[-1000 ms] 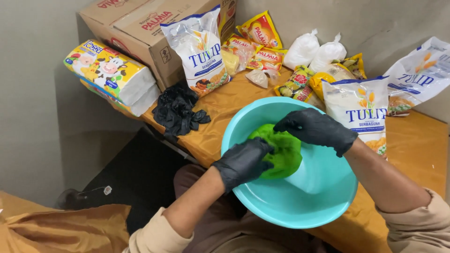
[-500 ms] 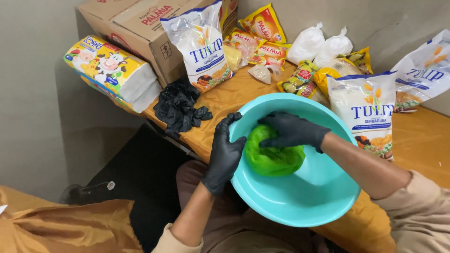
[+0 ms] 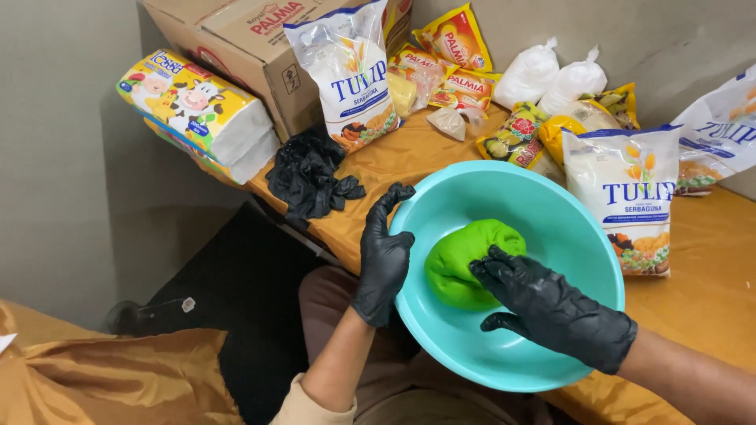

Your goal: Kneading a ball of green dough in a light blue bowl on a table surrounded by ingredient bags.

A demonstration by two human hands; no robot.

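Head view, vs the frame half a second back:
- Left hand, black glove: sitting on the outer wall of the teal bowl at its left rim. Same spot as before, now flatter against the wall, fingers stretched upward, palm pressing plastic. Open and flat, gripping nothing, just bracing.
- Right hand, black glove: moved down and right. Earlier lying over the top of the dough from the far side; now coming in from the near right, fingertips curling onto the lump's right flank. Partly open, fingers bent, touching, not wrapping around.
- Green dough: more exposed now, most of the top and left side showing. Lying inside the bowl, left of centre, resting on the floor of it near the left wall.

Dough look: bright green, one rounded lump, smooth matte skin, a slight fold or crease along the upper edge. No loose crumbs showing around it.

Bowl sitting on an orange-brown cloth-covered table, partly overhanging the near edge above the lap.

Around it:
- White flour bag standing just beside the bowl's right rim.
- Second flour bag leaning against a cardboard box further back.
- Crumpled black gloves lying on the table's left edge.
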